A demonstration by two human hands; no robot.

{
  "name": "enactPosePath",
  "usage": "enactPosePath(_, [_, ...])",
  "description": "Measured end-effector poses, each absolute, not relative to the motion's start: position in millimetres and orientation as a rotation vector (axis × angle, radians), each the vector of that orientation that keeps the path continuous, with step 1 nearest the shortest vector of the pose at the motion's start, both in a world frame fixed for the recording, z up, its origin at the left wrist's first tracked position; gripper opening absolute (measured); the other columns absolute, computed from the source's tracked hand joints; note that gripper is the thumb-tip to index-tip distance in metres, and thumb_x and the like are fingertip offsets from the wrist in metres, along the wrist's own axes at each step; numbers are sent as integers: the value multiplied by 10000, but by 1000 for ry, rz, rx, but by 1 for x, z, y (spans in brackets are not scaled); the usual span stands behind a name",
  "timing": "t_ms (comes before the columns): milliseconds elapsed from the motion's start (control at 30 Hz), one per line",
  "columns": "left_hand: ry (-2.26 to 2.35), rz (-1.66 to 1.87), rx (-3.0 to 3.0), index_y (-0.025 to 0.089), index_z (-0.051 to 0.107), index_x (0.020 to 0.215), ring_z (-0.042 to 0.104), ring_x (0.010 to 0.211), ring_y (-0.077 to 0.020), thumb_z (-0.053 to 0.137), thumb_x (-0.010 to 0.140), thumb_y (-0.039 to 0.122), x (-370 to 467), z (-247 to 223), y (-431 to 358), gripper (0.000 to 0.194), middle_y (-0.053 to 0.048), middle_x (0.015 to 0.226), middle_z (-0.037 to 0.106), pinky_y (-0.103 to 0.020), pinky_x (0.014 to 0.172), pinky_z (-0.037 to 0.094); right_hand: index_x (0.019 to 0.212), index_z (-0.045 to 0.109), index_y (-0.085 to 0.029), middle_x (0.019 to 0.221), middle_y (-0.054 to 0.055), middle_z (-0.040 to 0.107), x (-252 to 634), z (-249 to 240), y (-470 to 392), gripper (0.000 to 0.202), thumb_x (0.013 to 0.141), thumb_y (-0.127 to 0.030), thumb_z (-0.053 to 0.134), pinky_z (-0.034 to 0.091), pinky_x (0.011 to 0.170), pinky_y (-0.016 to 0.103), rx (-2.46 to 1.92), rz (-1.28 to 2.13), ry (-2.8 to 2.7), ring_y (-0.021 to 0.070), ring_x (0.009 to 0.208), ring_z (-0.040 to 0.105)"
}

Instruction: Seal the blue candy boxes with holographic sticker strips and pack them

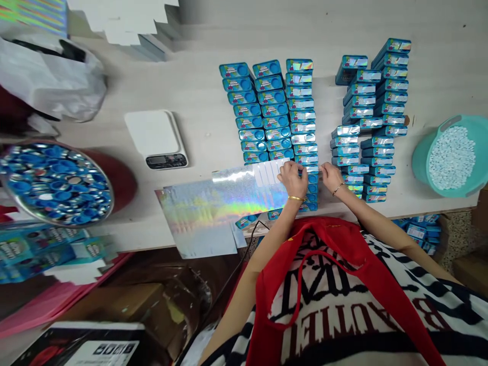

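Rows of small blue boxes (275, 109) stand on the white table, with shiny stickers on the tops of the row nearest my hands. My left hand (294, 179) is closed at the right end of a holographic sticker sheet (229, 198), beside that row. Pale sticker strips (267, 173) show on the sheet near its fingers. Just to the right, my right hand (331, 177) has its fingers pinched at the edge of the same row; what they hold is too small to make out. More stickered blue boxes (392, 109) stand in uneven columns farther right.
A white scale (154, 133) lies left of the boxes. A metal bowl of blue lids (57, 183) is at the far left, near a white plastic bag (53, 76). A teal tub (423, 160) with small white pieces stands at the far right. White card stacks (125, 20) are at the back.
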State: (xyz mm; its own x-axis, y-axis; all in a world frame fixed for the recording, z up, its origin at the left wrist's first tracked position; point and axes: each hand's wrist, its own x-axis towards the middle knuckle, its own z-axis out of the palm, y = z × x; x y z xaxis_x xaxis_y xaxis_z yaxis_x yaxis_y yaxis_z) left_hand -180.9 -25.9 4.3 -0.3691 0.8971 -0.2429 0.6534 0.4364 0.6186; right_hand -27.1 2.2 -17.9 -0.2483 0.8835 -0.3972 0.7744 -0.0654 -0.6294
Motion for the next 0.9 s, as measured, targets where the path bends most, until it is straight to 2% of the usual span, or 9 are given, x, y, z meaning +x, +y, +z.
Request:
enactPosePath(133, [2164, 684, 1219, 209, 562, 995, 501, 1104, -345, 676, 805, 327, -186, 4, -25, 251, -138, 1121, 581, -472, 939, 350, 1298, 503, -111, 839, 105, 672, -28, -17, -7, 442, 968, -358, 344, 482, 787, 378, -1908, 1241, -1894, 269, 798, 617])
enactPosePath(200, [2183, 703, 1185, 205, 532, 1069, 494, 1126, -341, 672, 806, 339, -188, 5, -25, 327, -142, 1152, 569, -470, 960, 350, 1382, 457, -91, 934, 133, 694, -29, -15, -15, 504, 971, -358, 338, 497, 863, 408, -1870, 1247, -1831, 275, 884, 638])
enactPosePath(300, [2189, 652, 1184, 194, 526, 1096, 487, 1144, -346, 644, 831, 339, -187, 6, -25, 325, -157, 1174, 560, -481, 974, 344, 1407, 485, -121, 1104, 149, 700, -30, -15, -28, 520, 986, -371, 311, 499, 945, 406, -1709, 1349, -1812, 255, 1011, 642])
enactPosePath(400, [2183, 598, 1217, 185, 554, 1088, 489, 1137, -361, 653, 825, 326, -188, 9, -25, 315, -171, 1176, 560, -494, 962, 350, 1458, 452, -100, 1046, 144, 717, -29, -17, -32, 570, 983, -386, 320, 535, 873, 399, -1672, 1446, -1901, 249, 911, 663])
enactPosePath(467, [2121, 606, 1276, 192, 587, 1029, 509, 1104, -351, 651, 831, 318, -198, 12, -23, 243, -156, 1125, 580, -482, 950, 361, 1473, 426, -35, 986, 174, 720, -27, -12, -27, 610, 976, -371, 314, 544, 803, 425, -1801, 1372, -2024, 272, 818, 661])
enactPosePath(533, [2053, 664, 1357, 204, 615, 966, 528, 1078, -326, 613, 865, 309, -224, 16, -21, 146, -134, 1072, 600, -464, 953, 364, 1502, 374, -8, 1055, 215, 704, -29, 1, -17, 628, 980, -349, 295, 535, 796, 452, -1899, 1224, -2110, 299, 839, 655])
enactPosePath(633, [2105, 704, 1453, 222, 651, 1002, 521, 1120, -324, 548, 902, 275, -284, 22, -18, 154, -134, 1136, 609, -470, 972, 349, 1535, 344, -95, 1269, 205, 627, -54, 30, -3, 577, 1010, -316, 255, 507, 889, 434, -1771, 1091, -2262, 309, 1039, 622])
enactPosePath(767, [2225, 420, 1500, 229, 661, 1119, 505, 1160, -364, 546, 870, 230, -359, 22, -21, 274, -158, 1232, 618, -502, 960, 340, 1548, 335, -162, 1250, 170, 615, -125, 53, 9, 537, 1022, -226, 244, 492, 886, 375, -1456, 1127, -2733, 279, 1073, 595])
enactPosePath(900, [2136, 194, 1564, 217, 671, 1130, 550, 1042, -339, 515, 879, 242, -385, 12, -35, 296, -154, 1097, 679, -498, 948, 321, 1562, 290, -165, 1305, 187, 564, -185, 40, 11, 587, 981, -91, 244, 479, 880, 390, -1206, 1133, -3072, 276, 1102, 579])
